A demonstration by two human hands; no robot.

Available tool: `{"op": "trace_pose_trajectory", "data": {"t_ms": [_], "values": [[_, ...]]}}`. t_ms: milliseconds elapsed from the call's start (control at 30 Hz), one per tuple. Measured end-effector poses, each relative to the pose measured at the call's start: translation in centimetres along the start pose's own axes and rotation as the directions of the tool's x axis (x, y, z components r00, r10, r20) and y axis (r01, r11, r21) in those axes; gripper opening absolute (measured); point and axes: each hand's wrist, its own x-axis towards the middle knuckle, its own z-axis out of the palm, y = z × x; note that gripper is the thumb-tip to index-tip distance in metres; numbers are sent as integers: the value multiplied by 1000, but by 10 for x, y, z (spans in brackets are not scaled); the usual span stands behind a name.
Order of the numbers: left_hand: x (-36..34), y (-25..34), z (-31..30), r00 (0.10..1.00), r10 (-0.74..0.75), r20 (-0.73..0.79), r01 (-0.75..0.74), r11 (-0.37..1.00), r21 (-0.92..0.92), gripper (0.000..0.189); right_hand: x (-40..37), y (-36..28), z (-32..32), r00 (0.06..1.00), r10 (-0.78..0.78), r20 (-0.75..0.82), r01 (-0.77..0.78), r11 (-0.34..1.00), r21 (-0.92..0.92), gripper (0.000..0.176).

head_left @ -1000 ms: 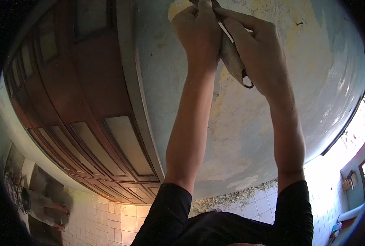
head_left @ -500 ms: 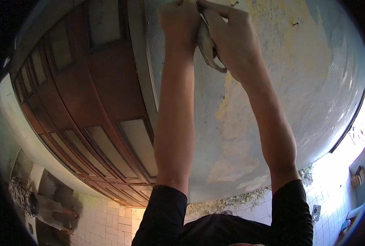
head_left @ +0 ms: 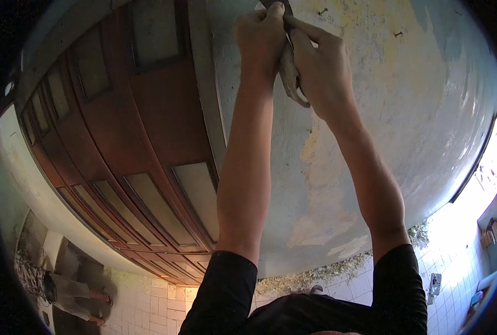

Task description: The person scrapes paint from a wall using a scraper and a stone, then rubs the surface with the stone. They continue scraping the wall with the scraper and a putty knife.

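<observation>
Both my arms reach up to a wall [head_left: 338,167] with patchy, peeling paint. My right hand [head_left: 325,70] is closed around the pale, curved handle of a flat-bladed hand tool [head_left: 289,75], whose exact kind I cannot make out. Part of its dark blade shows at the top edge of the view. My left hand [head_left: 261,42] is closed at the blade end, with the thumb pressed on the blade. The two hands are close together, and the tool's tip is partly hidden.
A brown wooden door with glass panes [head_left: 167,111] stands left of my arms. Two nails [head_left: 322,11] stick out of the wall at upper right. Flaky debris [head_left: 315,274] lies along the wall's foot on the tiled floor. Another person [head_left: 73,293] is at lower left.
Both hands, with the tool between them, sit slightly lower and farther right in view. More of the blade and my left thumb now shows. The door and wall have shifted slightly too.
</observation>
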Motion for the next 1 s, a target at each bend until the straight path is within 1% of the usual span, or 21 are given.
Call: {"op": "trace_pose_trajectory", "data": {"t_ms": [67, 100, 167, 200, 267, 300, 367, 400, 467, 500, 567, 600, 633, 667, 700, 733, 767, 800, 867, 967, 1000], "values": [[19, 5, -5, 957, 274, 99, -287, 945, 155, 37, 17, -2, 5, 996, -83, -35, 85, 995, 57, 37], [18, 9, -3, 958, 271, 97, -284, 947, 153, 37, 16, -10, 1, 996, -83, -32, 84, 995, 53, 37], [9, 18, -1, 980, 119, 162, -106, 990, -88, 36, 9, -29, -9, 998, 14, 55, -12, 999, -42, 37], [1, 9, -2, 980, 107, 167, -94, 992, -87, 36, 0, -20, -7, 998, 26, 55, -24, 999, -46, 37], [-4, -10, -2, 998, 48, 47, -49, 999, 18, 39, -9, -1, 1, 999, 33, -25, -32, 998, 56, 34], [0, -3, -3, 997, 60, 47, -61, 998, 13, 39, -3, -3, 3, 999, 21, -30, -20, 998, 57, 34], [10, 12, -1, 989, 134, 68, -142, 982, 128, 39, 11, -7, 4, 1000, 15, -7, -15, 1000, -8, 40], [11, 19, 3, 989, 129, 77, -137, 983, 125, 39, 13, -12, -1, 1000, 22, -14, -22, 1000, -13, 40], [10, 32, 8, 990, 61, 125, -58, 998, -26, 36, 16, -23, -9, 1000, 31, 7, -31, 1000, -6, 34], [6, 25, 6, 990, 48, 130, -45, 999, -23, 36, 11, -13, -6, 999, 45, 7, -45, 999, -9, 34], [0, 5, 1, 990, 113, 86, -124, 983, 136, 39, 3, 13, 2, 998, -41, -40, 42, 998, 44, 42], [13, -9, -1, 988, 124, 86, -135, 982, 131, 39, 5, 10, 3, 998, -52, -45, 54, 998, 43, 42], [35, -24, -2, 929, 353, 108, -369, 871, 323, 39, 6, 5, 5, 998, -40, -42, 41, 999, 19, 42], [48, -32, 0, 820, 546, 172, -552, 674, 490, 40, 7, 2, 6, 999, -21, -39, 21, 1000, -9, 42], [37, -10, 3, 818, 548, 172, -555, 676, 486, 40, 11, -4, 2, 999, -24, -42, 24, 1000, -13, 42], [12, 30, 5, 963, 250, 103, -268, 937, 223, 37, 15, -14, -3, 998, -50, -23, 49, 998, -27, 37], [-3, 52, 6, 988, -88, 129, 97, 993, -66, 37, 17, -18, -5, 997, -75, 1, 75, 996, -40, 34], [-4, 43, 6, 986, -101, 130, 110, 992, -62, 37, 13, -11, -6, 998, -62, 6, 62, 997, -42, 34], [-3, 13, 8, 996, 68, 56, -75, 989, 128, 40, 6, 10, -7, 996, -84, 7, 84, 996, 2, 42], [-18, -4, 5, 988, 155, -18, -151, 980, 132, 41, -14, 12, -6, 999, 32, 25, -33, 998, 48, 42], [-15, 0, 4, 987, 162, -18, -159, 979, 130, 41, -9, 10, -5, 999, 25, 22, -26, 998, 50, 42]]}}
